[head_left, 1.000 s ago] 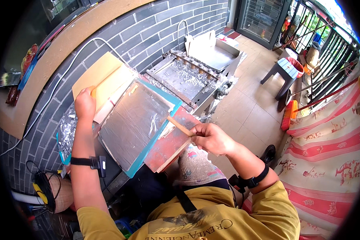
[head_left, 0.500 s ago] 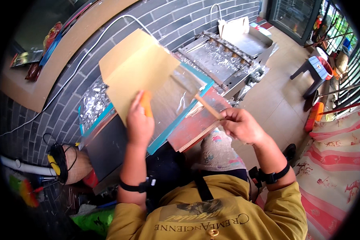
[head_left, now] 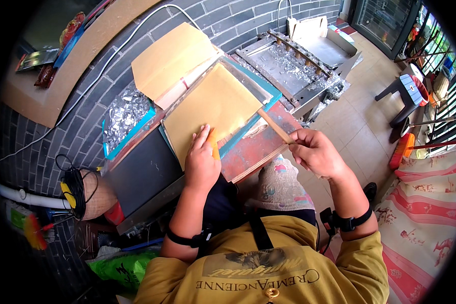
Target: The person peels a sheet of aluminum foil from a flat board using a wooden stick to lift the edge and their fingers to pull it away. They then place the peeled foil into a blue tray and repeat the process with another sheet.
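My left hand (head_left: 202, 161) lies on the near edge of a tan paper sheet (head_left: 218, 104), its fingers stretched out together. Something orange (head_left: 214, 143) shows at its thumb side; whether it is a thumb cover or a loose piece I cannot tell. The sheet rests over a teal-edged board (head_left: 242, 133) with clear film at its far right corner. My right hand (head_left: 315, 153) pinches the near end of a thin wooden strip (head_left: 276, 127), whose far tip meets the sheet's right corner. Behind, another tan sheet (head_left: 173, 60) lies on a paper stack.
A teal-edged tray of silvery scraps (head_left: 127, 117) and a dark panel (head_left: 143, 172) stand at left. A reddish worn board (head_left: 256, 154) lies under the work. Beyond is a metal machine (head_left: 289, 68) strewn with shiny bits. A plastic stool (head_left: 404, 96) stands at far right.
A tan sheet now lies across the filmed board, where bare film showed before. My left hand has moved right; my right hand still pinches the strip. The whole view has shifted slightly.
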`<state>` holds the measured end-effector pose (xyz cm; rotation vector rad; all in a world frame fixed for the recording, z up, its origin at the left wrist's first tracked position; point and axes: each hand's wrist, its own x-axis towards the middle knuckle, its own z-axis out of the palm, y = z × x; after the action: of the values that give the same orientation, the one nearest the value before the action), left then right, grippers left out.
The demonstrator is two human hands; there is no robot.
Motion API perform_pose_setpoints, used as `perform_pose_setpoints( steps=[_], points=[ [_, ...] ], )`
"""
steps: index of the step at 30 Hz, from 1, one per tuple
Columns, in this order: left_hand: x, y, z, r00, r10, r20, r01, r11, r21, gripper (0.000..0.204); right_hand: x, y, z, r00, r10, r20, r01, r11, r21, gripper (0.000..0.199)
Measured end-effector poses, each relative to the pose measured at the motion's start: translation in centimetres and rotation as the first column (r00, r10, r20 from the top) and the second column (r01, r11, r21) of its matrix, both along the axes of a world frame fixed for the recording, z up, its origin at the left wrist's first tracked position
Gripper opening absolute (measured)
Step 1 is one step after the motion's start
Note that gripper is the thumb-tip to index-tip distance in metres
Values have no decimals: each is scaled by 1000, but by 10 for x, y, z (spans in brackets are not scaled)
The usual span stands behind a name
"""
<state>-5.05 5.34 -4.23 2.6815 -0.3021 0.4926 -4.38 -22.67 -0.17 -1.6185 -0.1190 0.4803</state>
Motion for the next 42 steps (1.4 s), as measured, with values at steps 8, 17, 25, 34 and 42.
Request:
perform_pose_setpoints(
  steps=[8, 17, 25, 34, 42],
  points=[
    [2, -5, 7, 1000, -13, 20, 13, 1000, 3, 36, 0, 3, 5, 1000, -5, -12, 5, 1000, -4, 7],
    [98, 0, 29, 918, -273, -286, -190, 332, -924, 33, 2, 3, 1, 1000, 7, 4, -8, 1000, 27, 7],
    [118, 16, 15, 915, -132, -382, -351, 210, -913, 18, -35, 0, 0, 956, 200, 215, -171, 974, -147, 8],
    [121, 38, 11, 904, -126, -409, -392, 143, -909, 19, -36, -41, 31, 986, 164, -32, -166, 980, -105, 11],
    [128, 32, 17, 908, -97, -408, -379, 226, -897, 19, -8, -12, 7, 976, 92, 196, -46, 973, -227, 6]
  ],
)
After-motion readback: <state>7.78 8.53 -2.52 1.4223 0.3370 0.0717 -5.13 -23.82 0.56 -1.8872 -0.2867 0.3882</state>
